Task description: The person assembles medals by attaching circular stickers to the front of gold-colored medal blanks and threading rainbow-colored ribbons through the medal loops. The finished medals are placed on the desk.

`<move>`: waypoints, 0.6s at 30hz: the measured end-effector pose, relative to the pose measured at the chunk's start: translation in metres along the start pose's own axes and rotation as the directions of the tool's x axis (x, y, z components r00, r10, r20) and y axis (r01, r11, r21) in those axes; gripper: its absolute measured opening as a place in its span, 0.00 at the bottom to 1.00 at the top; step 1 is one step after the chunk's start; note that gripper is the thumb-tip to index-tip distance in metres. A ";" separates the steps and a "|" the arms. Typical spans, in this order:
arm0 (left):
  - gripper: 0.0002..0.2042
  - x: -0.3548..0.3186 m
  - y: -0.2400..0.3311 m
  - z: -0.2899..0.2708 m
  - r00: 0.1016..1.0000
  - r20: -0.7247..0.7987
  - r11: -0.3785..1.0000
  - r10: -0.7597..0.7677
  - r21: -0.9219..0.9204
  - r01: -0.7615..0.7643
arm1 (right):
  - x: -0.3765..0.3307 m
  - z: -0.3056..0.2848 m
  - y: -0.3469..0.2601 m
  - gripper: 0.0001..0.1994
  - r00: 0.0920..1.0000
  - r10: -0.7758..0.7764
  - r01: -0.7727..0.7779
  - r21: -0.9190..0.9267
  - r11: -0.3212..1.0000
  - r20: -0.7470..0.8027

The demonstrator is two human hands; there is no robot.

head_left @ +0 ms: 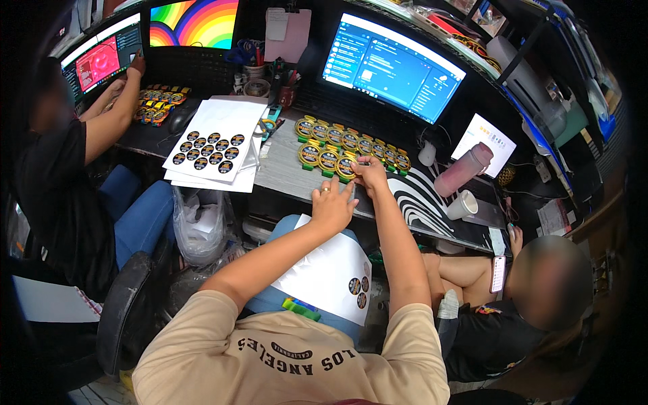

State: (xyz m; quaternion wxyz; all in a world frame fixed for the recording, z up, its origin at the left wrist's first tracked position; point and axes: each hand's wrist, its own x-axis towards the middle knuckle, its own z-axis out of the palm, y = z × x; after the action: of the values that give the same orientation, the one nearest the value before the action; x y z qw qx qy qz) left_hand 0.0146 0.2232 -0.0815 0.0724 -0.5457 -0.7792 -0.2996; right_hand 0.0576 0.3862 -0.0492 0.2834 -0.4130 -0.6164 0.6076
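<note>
Grey desk (283,169) runs across the view, monitors behind it. A stack of white sheets (233,115) carrying round dark stickers lies on the desk left of centre. Two rows of gold medals (331,138) with green tabs sit at the desk's middle. Another sticker sheet (324,277) rests on the person's lap. Left hand (332,201) lies flat at the desk edge, fingers together, a ring on one. Right hand (370,174) reaches the near row's right end, fingertips pinched on one medal (347,165) lying there. A pink bottle (462,169) and white cup (462,204) stand well right.
</note>
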 end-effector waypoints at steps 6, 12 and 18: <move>0.24 0.002 0.004 0.006 0.998 -0.059 1.000 0.005 0.008 -0.005 | -0.001 0.004 -0.002 0.15 0.998 -0.052 0.045 -0.143 0.989 -0.047; 0.25 0.005 0.007 0.009 0.999 -0.043 1.000 -0.011 -0.025 0.010 | 0.002 0.005 -0.003 0.14 0.990 -0.118 0.093 -0.270 0.958 -0.076; 0.25 0.005 0.007 0.012 0.997 -0.072 1.000 -0.007 0.016 0.009 | 0.003 0.004 0.000 0.14 0.989 -0.124 0.100 -0.251 0.963 -0.081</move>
State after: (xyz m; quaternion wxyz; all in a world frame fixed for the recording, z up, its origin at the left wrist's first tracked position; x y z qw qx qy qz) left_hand 0.0215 0.2348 -0.0862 0.1038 -0.5308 -0.7807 -0.3131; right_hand 0.0525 0.3867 -0.0499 0.2929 -0.4381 -0.6952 0.4889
